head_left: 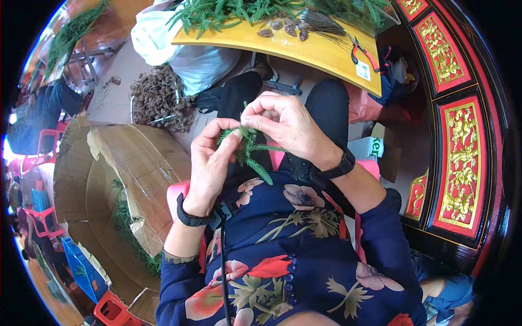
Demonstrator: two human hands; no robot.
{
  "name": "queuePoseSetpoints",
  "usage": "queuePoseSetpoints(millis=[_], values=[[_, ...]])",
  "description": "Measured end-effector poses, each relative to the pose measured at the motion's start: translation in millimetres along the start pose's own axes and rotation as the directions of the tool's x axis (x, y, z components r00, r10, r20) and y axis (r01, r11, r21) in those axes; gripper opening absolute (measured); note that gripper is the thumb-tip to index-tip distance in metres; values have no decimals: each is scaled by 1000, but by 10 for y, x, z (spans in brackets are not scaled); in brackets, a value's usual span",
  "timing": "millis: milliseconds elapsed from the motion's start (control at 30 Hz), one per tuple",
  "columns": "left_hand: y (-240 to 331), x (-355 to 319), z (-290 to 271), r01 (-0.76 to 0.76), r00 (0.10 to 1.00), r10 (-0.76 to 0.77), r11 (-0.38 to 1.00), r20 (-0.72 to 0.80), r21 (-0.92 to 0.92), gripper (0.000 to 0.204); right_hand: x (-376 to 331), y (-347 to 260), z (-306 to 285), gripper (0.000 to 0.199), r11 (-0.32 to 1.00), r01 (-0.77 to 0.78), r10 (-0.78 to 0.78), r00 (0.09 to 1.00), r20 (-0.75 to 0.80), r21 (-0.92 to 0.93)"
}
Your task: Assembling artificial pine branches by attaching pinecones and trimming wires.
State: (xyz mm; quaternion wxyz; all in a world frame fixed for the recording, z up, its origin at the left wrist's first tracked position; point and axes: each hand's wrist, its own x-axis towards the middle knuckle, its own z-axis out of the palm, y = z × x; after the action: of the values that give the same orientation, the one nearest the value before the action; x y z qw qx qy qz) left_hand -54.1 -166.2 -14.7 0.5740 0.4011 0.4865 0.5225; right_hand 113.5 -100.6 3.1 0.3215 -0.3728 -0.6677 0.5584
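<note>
In front of my lap I hold a small green pine sprig (254, 148), artificial by its look, with several needled branches pointing down and to the right. My left hand (209, 157) is closed, its thumb and forefinger pinching the sprig's upper stem. Close beside it, my right hand (291, 127) is also closed, thumb and fingers pinched at the same stem end. The fingertips nearly meet there. Whether a thin wire is between them is too small to make out.
Ahead stands a yellow table (228, 37) with green sprigs (234, 10), pine cones (291, 27), a bundle of dark wires (322, 23) and red-handled pliers (365, 57). A basketful of brown pine cones (156, 96) and an open cardboard box (136, 163) are at left. Carved red-gold panels (459, 163) line the right.
</note>
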Motion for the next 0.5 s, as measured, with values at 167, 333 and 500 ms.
queuePoseSetpoints(millis=[167, 333, 500], values=[[49, 12, -58, 83, 996, -78, 984, 38, -159, 11, 67, 11, -45, 13, 847, 464, -467, 883, 54, -259], [61, 69, -104, 169, 974, -119, 947, 192, -274, 12, 96, -70, -101, 21, 410, 765, -788, 571, 228, -497], [114, 7, -134, 143, 982, -124, 981, 146, -129, 11, 68, -37, -83, 21, 367, 778, -750, 571, 333, -510]])
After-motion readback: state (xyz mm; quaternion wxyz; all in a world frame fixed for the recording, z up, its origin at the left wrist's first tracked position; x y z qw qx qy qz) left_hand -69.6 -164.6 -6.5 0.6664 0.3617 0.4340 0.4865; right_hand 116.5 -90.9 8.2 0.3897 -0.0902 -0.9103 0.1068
